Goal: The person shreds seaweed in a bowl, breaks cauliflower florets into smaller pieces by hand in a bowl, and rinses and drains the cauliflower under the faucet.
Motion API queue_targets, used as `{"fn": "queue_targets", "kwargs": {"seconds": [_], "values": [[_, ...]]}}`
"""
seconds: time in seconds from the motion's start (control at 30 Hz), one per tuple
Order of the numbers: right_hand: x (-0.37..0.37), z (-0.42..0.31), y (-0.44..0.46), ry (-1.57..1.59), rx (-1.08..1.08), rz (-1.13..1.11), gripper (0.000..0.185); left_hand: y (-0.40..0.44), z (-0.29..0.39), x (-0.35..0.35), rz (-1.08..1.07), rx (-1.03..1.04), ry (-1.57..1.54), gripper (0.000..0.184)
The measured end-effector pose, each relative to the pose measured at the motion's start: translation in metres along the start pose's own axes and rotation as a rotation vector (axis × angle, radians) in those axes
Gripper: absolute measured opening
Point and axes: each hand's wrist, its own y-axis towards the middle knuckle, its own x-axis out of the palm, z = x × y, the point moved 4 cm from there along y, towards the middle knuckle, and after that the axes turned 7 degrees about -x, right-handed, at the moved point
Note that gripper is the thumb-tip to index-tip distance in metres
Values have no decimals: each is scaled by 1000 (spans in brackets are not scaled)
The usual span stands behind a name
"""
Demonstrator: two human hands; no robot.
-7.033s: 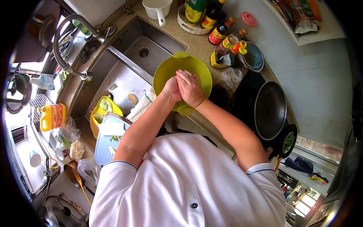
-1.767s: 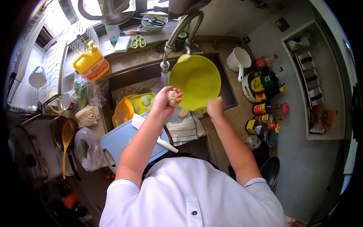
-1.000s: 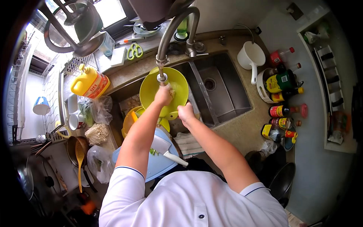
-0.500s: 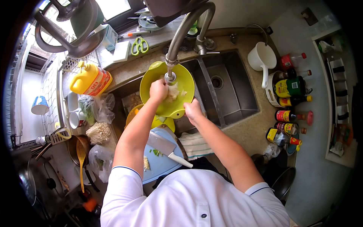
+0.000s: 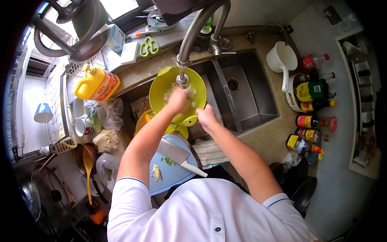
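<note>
The yellow-green bowl (image 5: 159,94) is under the faucet head (image 5: 183,81), over the left sink basin. Pale pieces (image 5: 192,94) lie inside it in water. My left hand (image 5: 179,101) is inside the bowl among the pieces, blurred by motion, its fingers not readable. On the bowl's lower right rim, beside its handle, my right hand (image 5: 206,116) is closed. Below the bowl, a cleaver (image 5: 173,150) lies on the blue cutting board (image 5: 171,177) next to chopped green and pale bits.
The right sink basin (image 5: 250,97) adjoins the bowl. A white ladle pot (image 5: 282,58) and several sauce bottles (image 5: 312,91) stand at right. At left are a yellow detergent jug (image 5: 96,83) and enoki mushrooms (image 5: 106,140). A striped cloth (image 5: 209,152) hangs at the counter edge.
The ball of pale food once in my left hand is now loose pieces in the bowl. The bowl has moved left under the faucet. Lately my left hand has shifted right and down inside it.
</note>
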Motion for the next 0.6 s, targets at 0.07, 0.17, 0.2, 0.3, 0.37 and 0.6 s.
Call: {"fn": "queue_targets", "kwargs": {"seconds": [0.07, 0.17, 0.2, 0.3, 0.37, 0.6], "values": [[2, 6, 2, -3, 12, 9, 43, -18, 25, -10, 102, 239, -61, 45], [0, 4, 5, -100, -74, 7, 39, -3, 2, -12, 378, -107, -48, 48], [1, 3, 3, -28, -39, 13, 40, -10, 2, -13, 379, -111, -47, 48], [-1, -2, 5, 4, -41, 6, 41, -31, 11, -13, 188, 188, 84, 45], [-3, -9, 2, -43, -105, -19, 43, -35, -1, -28, 232, 2, 169, 38], [-2, -13, -3, -28, -115, 3, 42, -36, -11, -28, 104, -100, 308, 34]]}}
